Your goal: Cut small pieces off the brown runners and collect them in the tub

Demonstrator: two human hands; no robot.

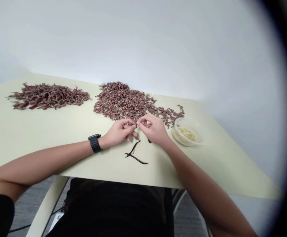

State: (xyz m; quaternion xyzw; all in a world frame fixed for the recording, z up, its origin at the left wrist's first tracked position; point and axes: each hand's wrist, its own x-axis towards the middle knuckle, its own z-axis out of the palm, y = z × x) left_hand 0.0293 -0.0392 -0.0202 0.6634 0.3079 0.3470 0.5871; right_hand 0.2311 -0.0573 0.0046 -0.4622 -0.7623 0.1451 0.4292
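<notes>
My left hand [120, 132] is closed in a pinch on a small reddish-brown piece [134, 124], and a bit of similar colour shows below its fingers. The fingertips of my right hand [153, 127] meet the left ones, pinched together; what they hold is too small to make out. Just behind both hands spreads a large heap of small reddish-brown pieces [126, 102]. Black nippers [132, 154] lie with handles apart on the table in front of my hands. Part of another dark tool [149, 141] peeks out under my right hand.
To the right stands a clear round plastic tub [176, 136] with small gold-coloured bits [187, 133] in it. A second reddish-brown heap [52, 95] lies at the back left of the pale yellow table [96, 168]. A white wall [133, 39] rises behind.
</notes>
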